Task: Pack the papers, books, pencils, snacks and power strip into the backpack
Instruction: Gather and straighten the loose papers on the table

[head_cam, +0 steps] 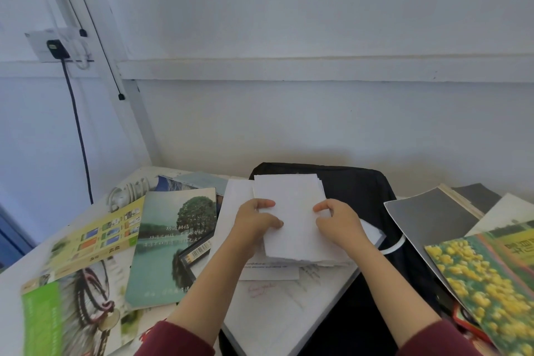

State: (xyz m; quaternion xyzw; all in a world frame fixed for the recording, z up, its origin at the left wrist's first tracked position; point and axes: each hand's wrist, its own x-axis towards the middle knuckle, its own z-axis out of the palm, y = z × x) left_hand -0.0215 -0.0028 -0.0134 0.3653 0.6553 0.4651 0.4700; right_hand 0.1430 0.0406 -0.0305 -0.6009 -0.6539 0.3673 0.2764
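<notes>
At the near edge of the table [34, 243], two dark red sleeves [179, 338] reach forward over a large white sheet [274, 312] that lies partly on the black backpack [361, 191]. Just beyond, the left hand [257, 222] and the right hand [338, 222] each grip one side of a stack of white papers [291, 211], thumbs on top, holding it over the backpack's left part. Left of the hands lies a teal book [170, 240] with a dark barcoded box [193, 254] on its edge. To the right lie a yellow-flowered book [485, 283] and a grey-covered book [427, 217]. Farther back, at the table's left corner, rests the white power strip [127, 193].
</notes>
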